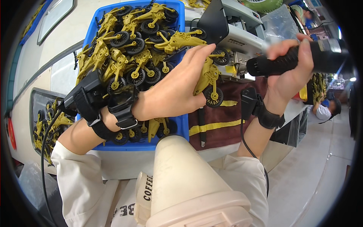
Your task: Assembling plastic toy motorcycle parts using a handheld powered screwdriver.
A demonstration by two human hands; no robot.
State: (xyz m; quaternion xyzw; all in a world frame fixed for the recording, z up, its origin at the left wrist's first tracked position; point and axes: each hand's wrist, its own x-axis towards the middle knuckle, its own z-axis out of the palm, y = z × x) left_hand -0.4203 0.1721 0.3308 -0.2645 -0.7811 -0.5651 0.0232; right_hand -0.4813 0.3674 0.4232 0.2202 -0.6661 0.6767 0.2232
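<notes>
The left hand [177, 90] grips a yellow toy motorbike [209, 81]. Its fingers [198, 56] lie pressed together, stretched flat over the bike's upper side, while the thumb curls under near the lower wheel. The bike is moulded plastic, mustard yellow, with two black spoked wheels: one [214, 97] shows just below the fingertips, the other [221, 56] just beyond them. It hangs tilted, nose down, over the right edge of a blue tray [181, 128] and above a brown cloth [227, 117] with yellow stripes.

The right hand [289, 72] is wrapped around a black tool [302, 58], a thick cylinder with a ribbed grip. Its fingers [304, 53] curl tightly over the top of the grip, pressed side by side. The tool's blunt end points toward the bike's upper wheel and sits near it but apart.

Behind the left fingers the tray is heaped with more yellow bikes [128, 49] of the same kind, tangled together. Past both sets of fingertips stands a grey and black machine [234, 34], just behind the held bike. A clear plastic bag [280, 22] lies above the right fingers. Both wrists wear black strapped devices [121, 104], and a cable runs down from the right one. Below the hands, nearest the camera, a cream cone-shaped object [189, 181] blocks part of the tray's front edge. Another batch of yellow bikes [49, 125] lies far left of the left wrist.
</notes>
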